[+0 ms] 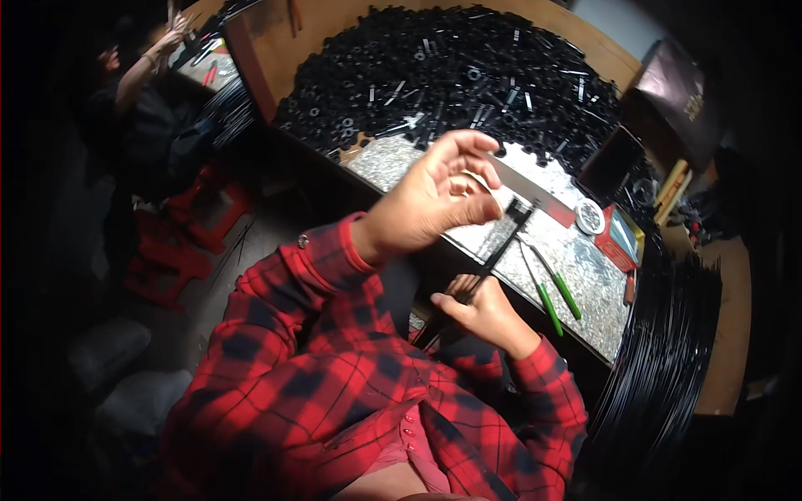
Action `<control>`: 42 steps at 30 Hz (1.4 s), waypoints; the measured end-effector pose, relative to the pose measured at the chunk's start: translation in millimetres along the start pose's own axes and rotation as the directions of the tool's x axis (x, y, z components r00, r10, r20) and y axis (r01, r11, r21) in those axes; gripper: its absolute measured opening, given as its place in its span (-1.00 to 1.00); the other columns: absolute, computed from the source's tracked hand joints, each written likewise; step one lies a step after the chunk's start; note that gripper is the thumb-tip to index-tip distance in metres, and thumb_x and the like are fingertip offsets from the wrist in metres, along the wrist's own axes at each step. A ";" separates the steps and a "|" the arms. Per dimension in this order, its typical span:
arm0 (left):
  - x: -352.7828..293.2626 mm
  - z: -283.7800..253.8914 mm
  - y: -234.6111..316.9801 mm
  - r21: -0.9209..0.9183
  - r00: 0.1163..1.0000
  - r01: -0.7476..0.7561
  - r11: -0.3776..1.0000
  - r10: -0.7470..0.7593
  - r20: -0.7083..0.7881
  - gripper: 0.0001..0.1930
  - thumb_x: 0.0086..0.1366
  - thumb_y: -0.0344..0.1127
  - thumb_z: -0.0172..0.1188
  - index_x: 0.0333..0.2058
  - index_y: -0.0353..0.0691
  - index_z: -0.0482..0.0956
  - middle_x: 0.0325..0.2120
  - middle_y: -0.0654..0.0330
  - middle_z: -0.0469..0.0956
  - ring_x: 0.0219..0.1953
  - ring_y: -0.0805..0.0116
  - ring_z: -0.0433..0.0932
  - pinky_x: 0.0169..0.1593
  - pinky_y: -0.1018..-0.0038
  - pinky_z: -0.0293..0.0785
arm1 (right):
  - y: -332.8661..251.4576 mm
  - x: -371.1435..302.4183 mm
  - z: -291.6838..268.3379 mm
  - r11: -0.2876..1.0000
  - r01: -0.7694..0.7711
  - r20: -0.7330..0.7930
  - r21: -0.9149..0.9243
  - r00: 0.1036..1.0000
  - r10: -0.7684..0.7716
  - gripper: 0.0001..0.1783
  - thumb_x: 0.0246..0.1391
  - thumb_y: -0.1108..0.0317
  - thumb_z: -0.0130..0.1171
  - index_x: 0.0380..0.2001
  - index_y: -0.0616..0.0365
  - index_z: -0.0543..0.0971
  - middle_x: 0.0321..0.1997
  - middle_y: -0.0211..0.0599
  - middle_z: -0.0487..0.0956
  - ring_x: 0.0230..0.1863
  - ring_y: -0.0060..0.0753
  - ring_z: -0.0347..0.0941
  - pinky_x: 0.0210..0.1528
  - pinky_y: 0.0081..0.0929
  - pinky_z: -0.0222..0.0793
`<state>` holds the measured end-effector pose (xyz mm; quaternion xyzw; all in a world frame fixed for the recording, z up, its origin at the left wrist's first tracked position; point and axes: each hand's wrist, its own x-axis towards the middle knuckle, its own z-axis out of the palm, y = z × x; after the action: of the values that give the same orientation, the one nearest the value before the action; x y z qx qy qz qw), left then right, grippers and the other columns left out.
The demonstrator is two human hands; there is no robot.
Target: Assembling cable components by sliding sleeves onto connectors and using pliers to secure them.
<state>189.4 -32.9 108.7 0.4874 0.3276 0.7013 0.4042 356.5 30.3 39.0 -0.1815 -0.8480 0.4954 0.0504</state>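
My left hand (436,199) is raised over the front edge of the worktop, fingers curled and apart from the thumb. Nothing shows clearly in it. Lower and to the right, my right hand (486,311) is closed round a bundle of thin black rods (499,252). The rods slant up from the fist to a dark fitting at their top end, over the table. Below the fist their lower ends are lost against dark clothing. Just right of the rods lie pliers (553,288) with green handles.
Small black parts (434,71) are heaped across the back of the speckled worktop (597,313). A white round container (590,216) and a red box (616,242) stand at right. Long black rods (660,351) fill the right side. Another person's hand (171,37) and red stools (171,250) are at left.
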 end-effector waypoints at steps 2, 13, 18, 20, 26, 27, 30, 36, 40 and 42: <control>11.6 -2.8 5.3 -0.108 0.999 0.022 0.994 -0.017 0.045 -0.53 0.11 -0.35 0.29 -0.03 -0.27 0.32 -0.29 0.24 0.42 -0.27 0.50 0.44 -0.19 0.61 0.42 | -1.4 5.6 -4.8 0.999 -0.038 0.063 0.029 0.997 0.036 -0.71 -0.06 0.24 0.26 -0.62 0.27 0.53 -0.69 -0.15 0.49 -0.60 -0.34 0.46 -0.51 -0.49 0.33; 21.4 12.2 28.4 0.092 0.931 0.248 0.964 -0.264 0.253 -0.93 0.10 -0.53 0.24 -0.44 -0.31 0.52 -0.47 0.27 0.48 -0.38 0.56 0.45 -0.27 0.65 0.40 | -56.1 -7.6 -76.8 0.823 0.155 -0.009 0.546 0.984 -0.179 -0.80 -0.01 0.32 0.26 -0.42 0.21 0.50 -0.40 -0.52 0.51 -0.41 -0.68 0.38 -0.40 -0.61 0.32; 20.2 9.2 21.2 0.095 0.949 0.214 0.972 -0.231 0.217 -0.93 0.10 -0.54 0.22 -0.44 -0.30 0.50 -0.48 0.29 0.47 -0.39 0.58 0.44 -0.28 0.64 0.38 | -49.9 -0.7 -71.6 0.814 0.210 -0.152 0.541 0.977 -0.152 -0.83 -0.01 0.38 0.26 -0.52 0.21 0.48 -0.49 -0.58 0.48 -0.45 -0.72 0.33 -0.39 -0.66 0.29; 22.2 7.3 14.1 0.121 0.966 0.132 0.984 -0.155 0.206 -0.93 0.11 -0.54 0.22 -0.45 -0.29 0.50 -0.48 0.31 0.46 -0.38 0.58 0.43 -0.29 0.64 0.37 | -41.3 2.0 -68.6 0.844 0.201 -0.199 0.498 0.973 -0.115 -0.84 -0.03 0.40 0.26 -0.54 0.21 0.48 -0.53 -0.57 0.46 -0.46 -0.75 0.31 -0.39 -0.68 0.28; 26.0 9.5 10.3 0.129 0.974 0.060 0.990 -0.087 0.209 -0.93 0.12 -0.54 0.21 -0.45 -0.28 0.50 -0.48 0.33 0.46 -0.39 0.60 0.42 -0.29 0.64 0.36 | -31.3 4.9 -71.6 0.902 0.257 -0.272 0.347 0.948 -0.166 -0.85 -0.04 0.42 0.26 -0.56 0.19 0.49 -0.56 -0.55 0.46 -0.46 -0.74 0.32 -0.39 -0.68 0.27; 26.6 9.8 10.1 0.130 0.971 0.043 0.991 -0.072 0.228 -0.94 0.12 -0.53 0.21 -0.45 -0.28 0.50 -0.48 0.33 0.46 -0.38 0.60 0.42 -0.29 0.64 0.36 | -30.7 5.4 -71.8 0.910 0.283 -0.289 0.304 0.937 -0.195 -0.86 -0.04 0.43 0.26 -0.56 0.19 0.49 -0.55 -0.54 0.47 -0.46 -0.73 0.33 -0.39 -0.69 0.27; 27.0 6.7 10.3 0.138 0.971 0.002 0.990 -0.035 0.235 -0.95 0.13 -0.53 0.20 -0.44 -0.29 0.50 -0.47 0.34 0.46 -0.38 0.61 0.42 -0.29 0.65 0.36 | -31.1 5.8 -69.8 0.891 0.348 -0.300 0.291 0.918 -0.260 -0.88 -0.02 0.45 0.23 -0.54 0.20 0.50 -0.52 -0.50 0.49 -0.45 -0.70 0.35 -0.37 -0.67 0.29; 27.2 0.8 9.0 0.112 0.955 0.126 0.986 -0.151 0.255 -0.94 0.15 -0.51 0.20 -0.38 -0.31 0.52 -0.45 0.30 0.52 -0.42 0.61 0.46 -0.33 0.66 0.40 | -32.9 7.0 -54.1 0.745 0.411 -0.385 0.525 0.896 -0.223 -0.95 0.05 0.51 0.13 -0.40 0.28 0.50 -0.43 -0.32 0.54 -0.41 -0.52 0.46 -0.27 -0.56 0.40; 26.3 -4.8 6.2 0.138 0.963 0.118 0.983 -0.147 0.227 -0.91 0.16 -0.48 0.20 -0.34 -0.32 0.54 -0.45 0.27 0.55 -0.44 0.60 0.49 -0.36 0.67 0.43 | -35.4 9.1 -47.2 0.746 0.406 -0.410 0.528 0.891 -0.195 -0.74 0.11 0.43 0.07 -0.16 0.38 0.42 -0.38 -0.08 0.55 -0.42 -0.30 0.51 -0.29 -0.40 0.48; 28.9 -10.7 1.9 0.149 0.963 0.119 0.982 -0.150 0.223 -0.90 0.16 -0.47 0.21 -0.33 -0.32 0.54 -0.46 0.26 0.56 -0.44 0.60 0.50 -0.37 0.67 0.44 | -31.6 10.6 -49.1 0.746 0.401 -0.420 0.532 0.890 -0.179 -0.74 0.12 0.43 0.06 -0.16 0.37 0.41 -0.40 -0.09 0.54 -0.44 -0.30 0.51 -0.31 -0.38 0.49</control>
<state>173.0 -8.9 119.1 0.5689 0.3567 0.5865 0.4529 351.5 60.5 89.9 -0.1028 -0.6399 0.6863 0.3301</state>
